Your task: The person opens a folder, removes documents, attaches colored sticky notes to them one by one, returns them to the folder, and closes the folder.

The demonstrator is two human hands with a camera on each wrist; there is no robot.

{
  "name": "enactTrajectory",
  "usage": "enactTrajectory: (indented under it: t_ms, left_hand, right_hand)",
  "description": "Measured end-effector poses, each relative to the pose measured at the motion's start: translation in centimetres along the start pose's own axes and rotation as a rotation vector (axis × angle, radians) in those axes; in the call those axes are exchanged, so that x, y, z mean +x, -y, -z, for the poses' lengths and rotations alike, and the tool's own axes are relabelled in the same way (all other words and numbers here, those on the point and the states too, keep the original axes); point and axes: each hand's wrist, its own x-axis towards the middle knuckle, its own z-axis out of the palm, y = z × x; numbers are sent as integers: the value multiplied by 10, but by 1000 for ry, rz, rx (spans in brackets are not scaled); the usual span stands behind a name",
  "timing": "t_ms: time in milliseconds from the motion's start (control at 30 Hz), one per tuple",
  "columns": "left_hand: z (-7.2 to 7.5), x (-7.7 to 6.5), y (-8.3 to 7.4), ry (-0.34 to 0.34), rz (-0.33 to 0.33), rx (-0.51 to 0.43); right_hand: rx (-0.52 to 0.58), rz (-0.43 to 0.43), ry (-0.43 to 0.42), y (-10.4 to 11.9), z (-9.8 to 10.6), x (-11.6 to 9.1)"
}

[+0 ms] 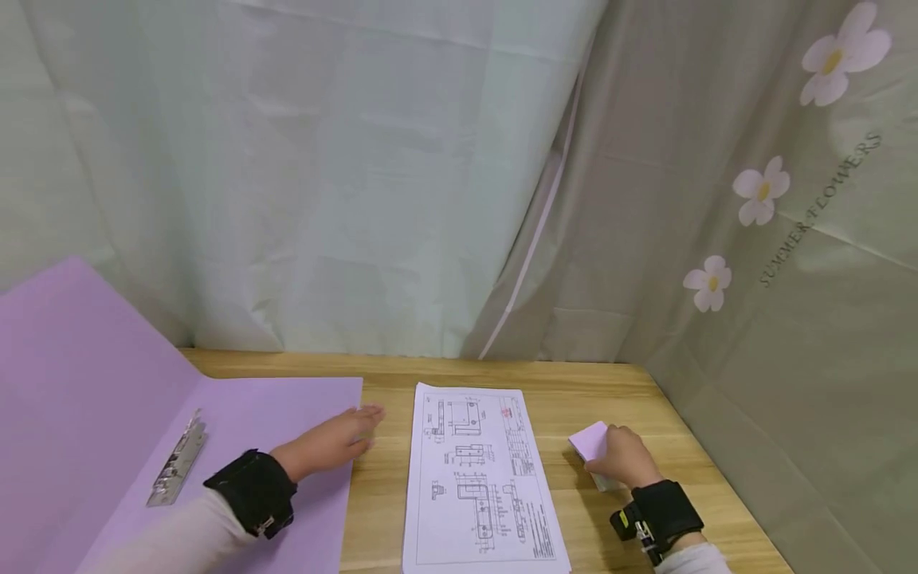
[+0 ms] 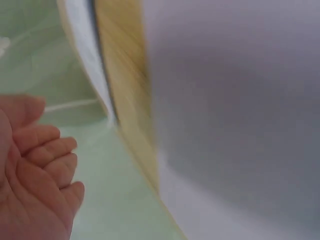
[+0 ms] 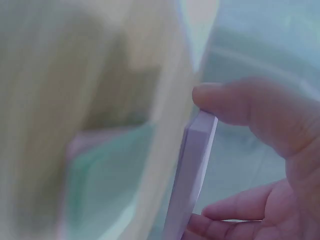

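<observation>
My right hand [image 1: 629, 458] pinches a small pad of light purple sticky notes [image 1: 591, 440] at the right of the table. In the right wrist view the thumb lies on one edge of the pad and the fingers on the opposite edge. A pale green pad [image 3: 112, 182] lies on the table beside it. My left hand [image 1: 337, 441] is held with extended fingers over the right edge of an open purple folder [image 1: 287, 402], holding nothing. Inside the folder, near its fold, is a metal clip mechanism [image 1: 178, 462].
Between the hands lies a stack of printed technical drawings [image 1: 480, 470] on the wooden table [image 1: 588, 391]. The folder's raised cover [image 1: 79, 383] stands at the left. Pale curtains [image 1: 344, 175] hang behind the table and along its right side.
</observation>
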Motion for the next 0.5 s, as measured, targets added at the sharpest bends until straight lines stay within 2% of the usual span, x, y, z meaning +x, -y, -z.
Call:
enactTrajectory:
  t_ms: [167, 267, 367, 500]
  left_hand:
    - [-7, 17, -20, -123, 150, -144]
    - [-11, 27, -31, -174, 212, -245]
    - [-15, 36, -41, -196, 215, -330]
    - [-22, 43, -56, -179, 202, -470]
  right_hand:
    - [30, 53, -40, 30, 1, 4]
    - [48, 71, -45, 49, 0, 6]
    - [73, 94, -33, 66, -2, 5]
    - [120, 154, -16, 85, -4, 0]
